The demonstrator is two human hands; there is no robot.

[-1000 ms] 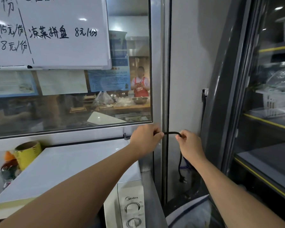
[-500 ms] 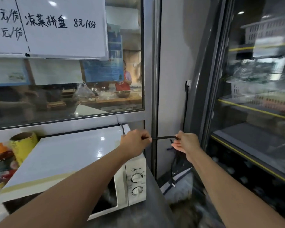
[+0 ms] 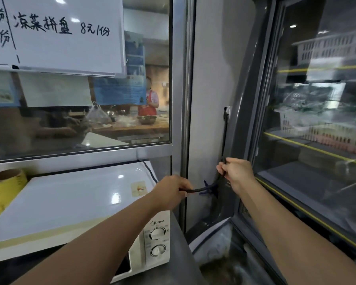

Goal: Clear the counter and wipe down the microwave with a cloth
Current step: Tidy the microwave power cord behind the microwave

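The microwave (image 3: 76,206) sits on the tabletop (image 3: 179,249) just below and left of my left hand (image 3: 171,191). Its black cord (image 3: 201,189) runs taut between that hand's curled grip and my right hand (image 3: 235,171), which pinches it higher up, beside the fridge. If I tug hard, I judge the wall plug could snag or the microwave could slide.

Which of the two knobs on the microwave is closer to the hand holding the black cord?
The upper knob, just under the brand name. It sits nearer the left hand gripping the black cord; the lower knob is farther down.
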